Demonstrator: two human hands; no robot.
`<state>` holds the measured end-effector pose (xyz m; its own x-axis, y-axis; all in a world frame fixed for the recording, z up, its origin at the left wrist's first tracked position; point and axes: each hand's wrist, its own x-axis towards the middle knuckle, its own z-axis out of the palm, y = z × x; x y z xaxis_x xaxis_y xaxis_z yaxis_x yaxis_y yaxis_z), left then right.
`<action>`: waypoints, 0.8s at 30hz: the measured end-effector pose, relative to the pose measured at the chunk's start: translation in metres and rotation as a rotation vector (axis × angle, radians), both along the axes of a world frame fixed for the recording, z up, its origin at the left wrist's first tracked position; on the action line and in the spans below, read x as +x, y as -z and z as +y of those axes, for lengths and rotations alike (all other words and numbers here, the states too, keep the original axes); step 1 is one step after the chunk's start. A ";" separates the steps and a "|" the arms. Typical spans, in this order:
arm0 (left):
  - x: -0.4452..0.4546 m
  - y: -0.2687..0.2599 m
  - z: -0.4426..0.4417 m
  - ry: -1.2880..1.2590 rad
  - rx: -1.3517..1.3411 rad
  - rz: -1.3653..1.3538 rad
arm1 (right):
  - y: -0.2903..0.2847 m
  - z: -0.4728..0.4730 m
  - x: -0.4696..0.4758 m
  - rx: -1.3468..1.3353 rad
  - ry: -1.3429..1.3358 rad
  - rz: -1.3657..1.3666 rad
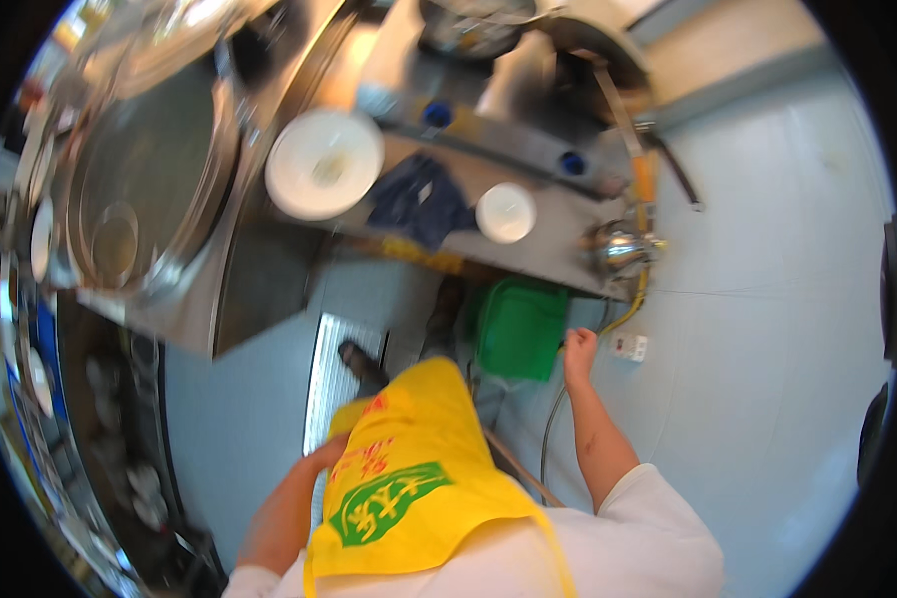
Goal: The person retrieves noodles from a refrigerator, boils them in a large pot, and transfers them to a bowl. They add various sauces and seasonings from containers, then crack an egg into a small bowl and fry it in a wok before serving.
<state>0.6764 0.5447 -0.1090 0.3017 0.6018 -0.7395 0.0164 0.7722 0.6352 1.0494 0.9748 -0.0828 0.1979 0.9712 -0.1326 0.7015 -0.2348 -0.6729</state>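
Observation:
My right hand [581,342] hangs low at the right, curled, beside the edge of a green plastic bin [523,329]; whether it holds anything is too small to tell. My left forearm reaches down by the yellow apron [411,456], and the apron hides most of my left hand [336,451]. On the steel counter ahead stand a large white bowl [325,164] with some residue in it, a crumpled dark blue cloth [424,200] and a smaller white bowl [506,213]. A shiny metal pot [620,248] sits at the counter's right end.
Behind the bowls is a stove with blue knobs [437,114] and blurred pans [478,30]. A large round steel vessel [153,172] stands at the left. A yellow hose [632,310] runs down near a white power strip [629,347]. Shelving with dishes lines the far left.

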 end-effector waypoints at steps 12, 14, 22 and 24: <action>0.041 0.069 0.021 0.080 -0.492 0.509 | 0.213 0.033 -0.209 -0.653 -1.243 -0.354; 0.035 0.089 0.025 0.005 -0.516 0.526 | 0.266 0.062 -0.225 -0.472 -1.196 -0.346; 0.059 0.111 0.032 -0.127 -0.602 0.695 | 0.373 0.097 -0.273 -0.093 -0.946 -0.718; 0.071 0.106 0.038 -0.113 -0.615 0.730 | 0.400 0.099 -0.295 -0.097 -0.934 -0.709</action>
<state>0.7478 0.5829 -0.2147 -0.3939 0.0437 -0.9181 0.1529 0.9881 -0.0186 0.7541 1.0738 -0.4823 -0.5265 0.7700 -0.3606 0.8386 0.5402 -0.0709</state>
